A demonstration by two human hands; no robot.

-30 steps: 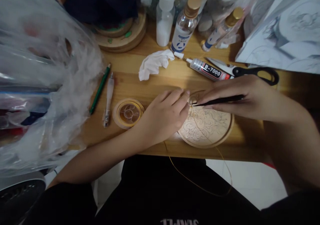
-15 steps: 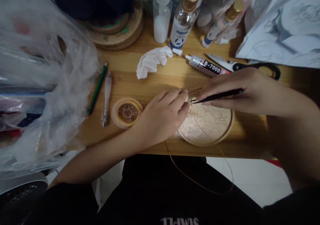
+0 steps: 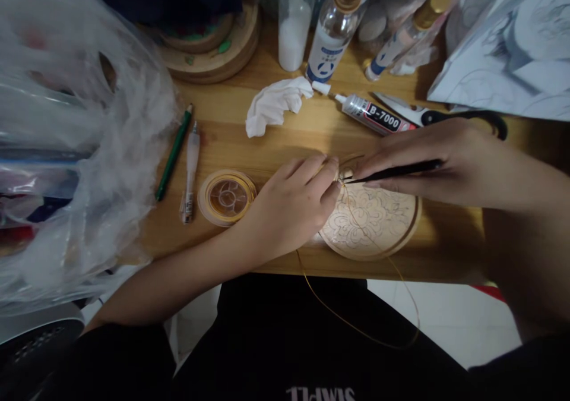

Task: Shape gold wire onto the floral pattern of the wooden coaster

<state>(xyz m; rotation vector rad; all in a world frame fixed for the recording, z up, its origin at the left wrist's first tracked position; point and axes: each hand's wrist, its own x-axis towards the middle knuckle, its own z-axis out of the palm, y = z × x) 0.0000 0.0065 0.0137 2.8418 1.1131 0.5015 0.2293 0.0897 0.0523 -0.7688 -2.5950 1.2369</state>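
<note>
A round wooden board (image 3: 369, 223) with a drawn floral pattern lies near the table's front edge. My right hand (image 3: 414, 160) holds black tweezers (image 3: 401, 169), their tips at the board's upper left part. Against that same part rests my left hand (image 3: 307, 199), its fingers bent and close together near the tips; what they press or hold is too small to make out. A thin gold wire (image 3: 329, 310) crosses the board and loops down past the table edge over my lap. Left of my left hand lies a spool of gold wire (image 3: 227, 198).
Behind the board lie a glue tube (image 3: 378, 116), scissors (image 3: 401, 109) and a crumpled tissue (image 3: 278, 105). Bottles (image 3: 329, 38) stand farther back. A green pencil (image 3: 174, 154) and a pen (image 3: 191, 166) lie left, beside a plastic bag (image 3: 89, 122). Printed sheets (image 3: 512, 62) are at back right.
The view has shifted slightly, so the table items appear a little displaced. Both hands keep nearly the same pose at the board, and the tweezers stay in my right hand.
</note>
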